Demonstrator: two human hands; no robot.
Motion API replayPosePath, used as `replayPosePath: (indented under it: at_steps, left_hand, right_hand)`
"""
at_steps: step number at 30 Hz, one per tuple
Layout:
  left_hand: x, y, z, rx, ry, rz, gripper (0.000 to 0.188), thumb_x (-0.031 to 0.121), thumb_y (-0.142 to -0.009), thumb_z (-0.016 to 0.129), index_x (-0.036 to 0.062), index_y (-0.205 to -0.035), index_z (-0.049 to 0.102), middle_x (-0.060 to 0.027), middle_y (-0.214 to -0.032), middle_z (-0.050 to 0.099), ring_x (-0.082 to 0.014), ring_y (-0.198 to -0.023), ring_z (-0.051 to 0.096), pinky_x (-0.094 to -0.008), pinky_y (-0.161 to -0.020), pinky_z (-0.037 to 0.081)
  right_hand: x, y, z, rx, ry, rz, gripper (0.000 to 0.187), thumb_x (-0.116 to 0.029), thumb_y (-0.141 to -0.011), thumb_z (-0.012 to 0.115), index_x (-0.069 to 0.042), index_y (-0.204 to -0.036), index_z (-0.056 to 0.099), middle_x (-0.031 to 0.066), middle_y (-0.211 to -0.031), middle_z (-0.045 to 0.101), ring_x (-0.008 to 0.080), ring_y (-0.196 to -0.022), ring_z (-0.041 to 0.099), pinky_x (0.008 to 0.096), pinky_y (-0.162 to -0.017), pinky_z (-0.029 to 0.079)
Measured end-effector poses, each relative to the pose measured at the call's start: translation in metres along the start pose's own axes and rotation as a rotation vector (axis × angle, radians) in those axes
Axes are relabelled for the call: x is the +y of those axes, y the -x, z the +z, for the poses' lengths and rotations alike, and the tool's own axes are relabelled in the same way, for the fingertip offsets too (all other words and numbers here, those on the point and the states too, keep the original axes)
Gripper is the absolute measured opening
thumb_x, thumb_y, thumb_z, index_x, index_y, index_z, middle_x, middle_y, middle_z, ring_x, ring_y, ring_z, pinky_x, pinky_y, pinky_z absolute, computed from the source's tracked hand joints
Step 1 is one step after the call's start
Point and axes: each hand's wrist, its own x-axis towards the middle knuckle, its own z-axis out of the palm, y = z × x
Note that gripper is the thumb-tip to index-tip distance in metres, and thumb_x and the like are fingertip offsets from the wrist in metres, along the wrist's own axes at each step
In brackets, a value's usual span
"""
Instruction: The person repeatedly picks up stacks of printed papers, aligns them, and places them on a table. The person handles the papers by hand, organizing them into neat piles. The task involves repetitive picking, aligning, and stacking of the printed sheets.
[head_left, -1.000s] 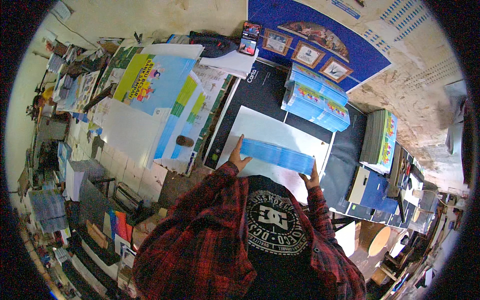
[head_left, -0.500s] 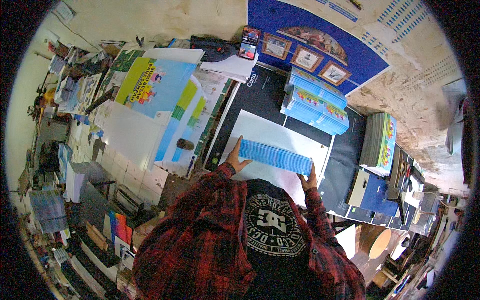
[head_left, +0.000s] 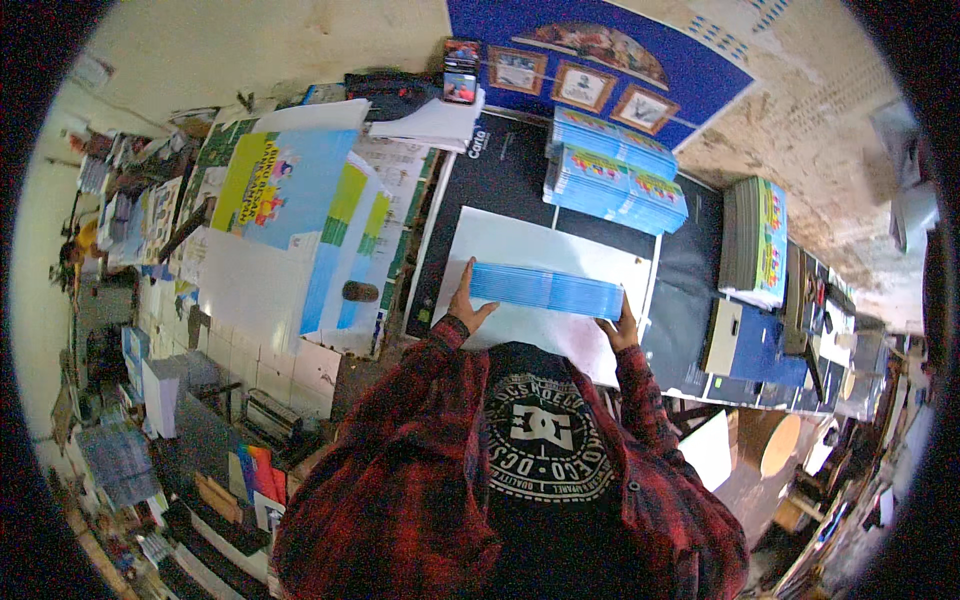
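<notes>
Between my two hands is a long stack of thin blue booklets [head_left: 546,291], its edges facing up. My left hand [head_left: 467,303] grips the left end, with the thumb on the near side and the fingers along the end. At the right end, my right hand [head_left: 622,326] is closed round the corner, part of its fingers hidden. Beneath the stack lies a large white sheet or board [head_left: 505,234] on the black tabletop [head_left: 446,210]. Beyond it stand piles of printed booklets [head_left: 615,190] with blue and green covers.
Another tall booklet pile [head_left: 741,240] stands at the right, behind a blue board [head_left: 764,345]. Printed sheets [head_left: 290,185] and a brown oval block [head_left: 360,291] cover the left table. A phone [head_left: 461,72] leans at the back near framed pictures [head_left: 584,87].
The view has shifted, so most of the table and wall things sit further left and higher. Both hands keep hold of the booklet stack at its ends, over the white sheet.
</notes>
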Motion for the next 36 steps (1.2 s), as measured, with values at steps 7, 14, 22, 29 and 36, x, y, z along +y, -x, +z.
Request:
replayPosePath:
  at_steps: [7, 14, 22, 29, 36]
  left_hand:
    - [0.013, -0.002, -0.008, -0.018, 0.051, -0.091, 0.097, 0.023, -0.068, 0.078, 0.0057, -0.142, 0.019, -0.0201, -0.135, 0.038, -0.0333, -0.128, 0.034, -0.0423, -0.104, 0.032]
    - [0.05, -0.05, -0.041, -0.342, -0.867, 0.225, 0.067, 0.039, -0.059, 0.079, 0.0064, -0.11, 0.051, -0.011, -0.108, 0.054, -0.0294, -0.106, 0.049, -0.0414, -0.09, 0.04]
    - [0.064, -0.057, 0.04, -0.524, -0.785, 0.319, 0.063, 0.038, -0.066, 0.073, 0.0058, -0.115, 0.048, -0.0113, -0.113, 0.054, -0.0291, -0.109, 0.05, -0.0416, -0.093, 0.039]
    - [0.027, -0.038, 0.032, -0.358, -0.567, 0.47, 0.053, 0.032, -0.069, 0.072, 0.0099, -0.115, 0.056, -0.0086, -0.11, 0.06, -0.0271, -0.103, 0.057, -0.0408, -0.091, 0.043]
    - [0.02, -0.034, 0.032, -0.323, -0.538, 0.458, 0.051, 0.029, -0.07, 0.073, 0.0097, -0.114, 0.058, -0.0092, -0.11, 0.061, -0.027, -0.101, 0.058, -0.0401, -0.089, 0.044]
  right_hand:
    - [-0.045, 0.002, 0.01, 0.109, 0.304, -0.089, 0.1, -0.016, -0.065, 0.082, -0.011, -0.144, 0.021, 0.016, -0.132, 0.046, 0.0261, -0.117, 0.05, 0.0375, -0.096, 0.044]
    - [-0.079, -0.027, -0.006, -0.116, 1.121, -0.166, 0.076, -0.03, -0.053, 0.08, -0.01, -0.119, 0.047, 0.0116, -0.115, 0.051, 0.0297, -0.116, 0.045, 0.0463, -0.098, 0.035]
    - [-0.08, -0.045, 0.101, -0.288, 1.088, -0.344, 0.062, -0.034, -0.064, 0.071, -0.01, -0.115, 0.046, 0.0089, -0.114, 0.052, 0.0255, -0.114, 0.048, 0.0477, -0.097, 0.033]
    - [-0.074, -0.041, 0.094, -0.255, 1.044, -0.44, 0.04, -0.033, -0.071, 0.065, -0.017, -0.106, 0.055, 0.0037, -0.104, 0.059, 0.0227, -0.104, 0.054, 0.046, -0.091, 0.036]
    - [-0.059, -0.025, 0.027, -0.201, 1.146, -0.248, 0.057, -0.039, -0.061, 0.077, -0.015, -0.109, 0.058, 0.0047, -0.108, 0.061, 0.0234, -0.111, 0.053, 0.0463, -0.098, 0.032]
